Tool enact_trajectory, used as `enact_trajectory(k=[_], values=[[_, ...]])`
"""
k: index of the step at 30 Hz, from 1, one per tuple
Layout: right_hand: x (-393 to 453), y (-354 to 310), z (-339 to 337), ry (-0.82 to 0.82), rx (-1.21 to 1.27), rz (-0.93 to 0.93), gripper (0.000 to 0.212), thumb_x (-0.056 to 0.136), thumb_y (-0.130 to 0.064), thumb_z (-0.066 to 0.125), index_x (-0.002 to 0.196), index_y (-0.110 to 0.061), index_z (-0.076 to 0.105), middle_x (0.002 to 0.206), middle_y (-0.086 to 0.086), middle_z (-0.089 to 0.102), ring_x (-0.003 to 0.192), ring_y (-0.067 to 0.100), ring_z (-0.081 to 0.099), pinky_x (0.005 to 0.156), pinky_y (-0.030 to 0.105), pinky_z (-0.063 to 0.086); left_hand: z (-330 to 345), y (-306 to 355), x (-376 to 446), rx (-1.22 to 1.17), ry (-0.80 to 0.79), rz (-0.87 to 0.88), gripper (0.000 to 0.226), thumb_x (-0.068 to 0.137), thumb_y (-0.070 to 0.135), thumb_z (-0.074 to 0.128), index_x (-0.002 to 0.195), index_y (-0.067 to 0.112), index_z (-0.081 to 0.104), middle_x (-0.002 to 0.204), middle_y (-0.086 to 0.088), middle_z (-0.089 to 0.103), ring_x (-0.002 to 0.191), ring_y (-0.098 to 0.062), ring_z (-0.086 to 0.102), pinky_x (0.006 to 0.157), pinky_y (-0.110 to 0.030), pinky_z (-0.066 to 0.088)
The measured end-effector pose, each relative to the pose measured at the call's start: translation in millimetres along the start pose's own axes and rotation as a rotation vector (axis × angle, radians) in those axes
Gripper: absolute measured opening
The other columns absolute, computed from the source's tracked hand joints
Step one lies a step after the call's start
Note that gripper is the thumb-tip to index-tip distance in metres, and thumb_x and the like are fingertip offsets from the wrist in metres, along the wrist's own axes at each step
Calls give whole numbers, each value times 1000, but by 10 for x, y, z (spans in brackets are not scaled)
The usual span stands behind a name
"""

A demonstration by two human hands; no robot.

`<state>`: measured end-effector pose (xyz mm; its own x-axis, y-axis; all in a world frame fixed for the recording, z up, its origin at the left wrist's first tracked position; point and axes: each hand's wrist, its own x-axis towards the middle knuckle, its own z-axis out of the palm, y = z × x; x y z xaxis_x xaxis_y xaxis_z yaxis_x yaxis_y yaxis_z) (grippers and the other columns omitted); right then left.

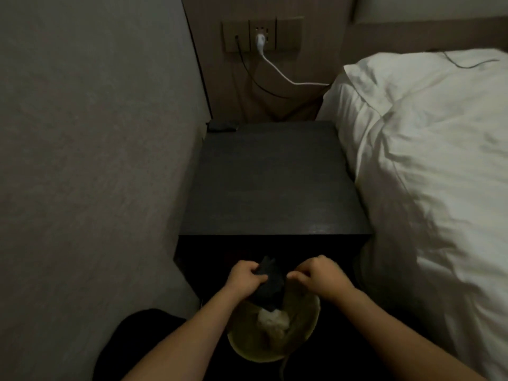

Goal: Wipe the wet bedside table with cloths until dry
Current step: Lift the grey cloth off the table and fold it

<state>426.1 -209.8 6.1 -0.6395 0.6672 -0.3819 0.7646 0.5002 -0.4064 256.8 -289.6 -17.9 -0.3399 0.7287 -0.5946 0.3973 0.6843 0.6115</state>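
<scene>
**Picking a cloth before the wipe**

Your left hand (247,277) grips the dark cloth (268,284) above the bowl (313,320), probably so drips fall there. Your right hand (316,279) is curled just right of it; whether it pinches anything, I cannot tell. The bedside table (272,182) lies just beyond, faintly glistening at its near right.

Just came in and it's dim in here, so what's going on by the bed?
A person is crouched in front of the dark bedside table, between the wall and the bed. The left hand has a grip on a dark cloth held over a basket, where a pale cloth lies. The right hand is curled beside the dark cloth; whether it pinches it is unclear. No cloth is on the tabletop yet.
</scene>
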Motion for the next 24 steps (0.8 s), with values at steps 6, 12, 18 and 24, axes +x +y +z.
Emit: enact_trajectory(k=[6,12,18,24], values=[[12,162,-83,19,233,149,28,86,-42,61,90,-18,75,83,-1,71,74,9,65,71,28,54,34,-121,-85,-3,19,79,11,90,12,61,81,15,66,74,1,58,69,-8,56,62,-23,42],[101,172,-295,-3,1219,436,29,86,-34,62,95,-7,65,98,14,67,78,19,65,64,28,51,-284,292,-136,-864,-250,59,14,93,0,51,95,6,64,80,-4,72,80,-18,66,76,-27,54],[347,-37,-590,-338,1566,291,90,19,-47,92,98,-16,65,93,7,71,87,23,68,64,30,58,-624,673,72,-1192,-244,154,18,96,3,44,94,8,62,76,-5,76,77,-20,69,69,-29,58],[811,-370,-968,-50,1733,124,15,80,-10,62,95,-11,64,75,4,77,66,16,74,55,26,59,-920,942,441,-1322,-94,191,15,94,3,48,96,7,63,85,-11,73,77,-22,70,69,-33,59]])
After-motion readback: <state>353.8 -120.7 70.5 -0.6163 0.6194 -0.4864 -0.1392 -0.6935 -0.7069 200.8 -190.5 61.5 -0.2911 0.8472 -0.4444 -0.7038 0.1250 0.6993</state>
